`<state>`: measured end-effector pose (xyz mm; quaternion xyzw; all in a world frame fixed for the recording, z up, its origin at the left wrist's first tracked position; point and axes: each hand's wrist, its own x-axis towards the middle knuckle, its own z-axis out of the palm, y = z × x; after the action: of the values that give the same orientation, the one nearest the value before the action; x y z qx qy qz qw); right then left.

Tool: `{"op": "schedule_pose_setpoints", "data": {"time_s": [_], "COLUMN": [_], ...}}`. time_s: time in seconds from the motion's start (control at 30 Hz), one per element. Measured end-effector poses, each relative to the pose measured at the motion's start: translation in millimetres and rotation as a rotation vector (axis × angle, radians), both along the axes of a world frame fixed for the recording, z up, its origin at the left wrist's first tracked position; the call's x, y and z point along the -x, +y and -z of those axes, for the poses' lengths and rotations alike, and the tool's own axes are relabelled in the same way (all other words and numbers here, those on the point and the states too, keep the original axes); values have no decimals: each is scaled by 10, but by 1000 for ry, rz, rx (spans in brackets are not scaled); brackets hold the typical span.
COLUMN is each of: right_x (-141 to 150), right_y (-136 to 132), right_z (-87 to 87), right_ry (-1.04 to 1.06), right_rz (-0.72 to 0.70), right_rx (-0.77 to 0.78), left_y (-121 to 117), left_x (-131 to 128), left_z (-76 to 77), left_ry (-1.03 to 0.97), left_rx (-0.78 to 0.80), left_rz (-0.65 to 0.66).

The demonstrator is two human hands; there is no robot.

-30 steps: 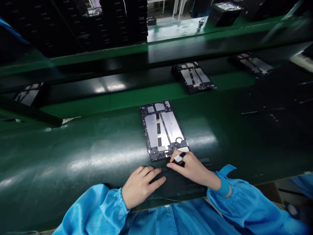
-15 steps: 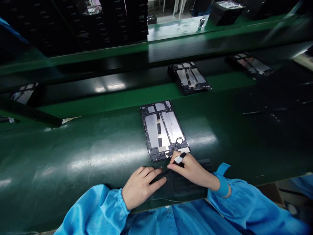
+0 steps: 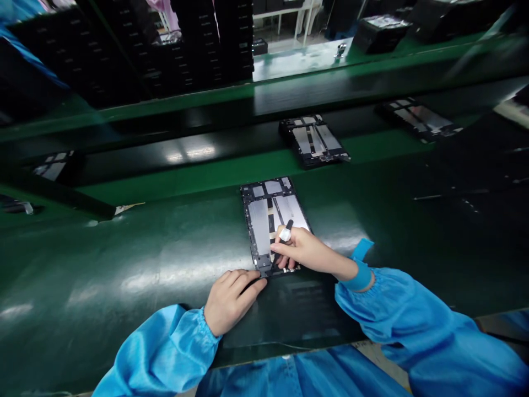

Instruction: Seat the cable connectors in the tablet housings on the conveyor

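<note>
An opened tablet housing (image 3: 259, 226) lies flat on the dark green bench mat (image 3: 103, 275), showing silver panels and black strips. My right hand (image 3: 301, 251) is shut on a slim black pen-like tool (image 3: 288, 225) with a white band, and it lies over the housing's near right part, hiding that corner. The tool's tip is hidden behind my fingers. My left hand (image 3: 233, 298) rests on the mat, its fingertips at the housing's near left corner. It holds nothing.
A green conveyor belt (image 3: 248, 165) runs behind the bench, carrying similar housings (image 3: 313, 141) (image 3: 413, 119). Stacks of black trays (image 3: 198, 44) stand beyond it. A black sheet (image 3: 289, 314) lies on the bench under my wrists, and blue sleeves cover both arms.
My right hand has moved forward from the housing's near edge onto its surface, carrying the tool. My left hand has shifted slightly to the housing's near left corner.
</note>
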<state>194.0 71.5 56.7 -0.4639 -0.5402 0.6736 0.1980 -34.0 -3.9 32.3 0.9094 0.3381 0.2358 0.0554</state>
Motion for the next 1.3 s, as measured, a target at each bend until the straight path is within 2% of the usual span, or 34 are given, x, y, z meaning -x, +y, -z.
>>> {"op": "schedule_pose_setpoints", "data": {"time_s": [0.37, 1.03, 1.17, 1.3], "right_x": [6, 31, 22, 26], "right_y": [-3, -19, -16, -15], "right_z": [53, 51, 51, 51], "right_ry": [-28, -69, -77, -83], "right_rz": [-35, -8, -12, -14], "right_rx": [12, -11, -12, -18], "left_y": [-8, -6, -9, -33], "left_x": [-21, -30, -32, -39], "left_z": [6, -1, -5, -46], "left_ry": [-10, -7, 24, 147], "left_rx": [5, 16, -2, -99], "left_rz": [-38, -46, -52, -24]}}
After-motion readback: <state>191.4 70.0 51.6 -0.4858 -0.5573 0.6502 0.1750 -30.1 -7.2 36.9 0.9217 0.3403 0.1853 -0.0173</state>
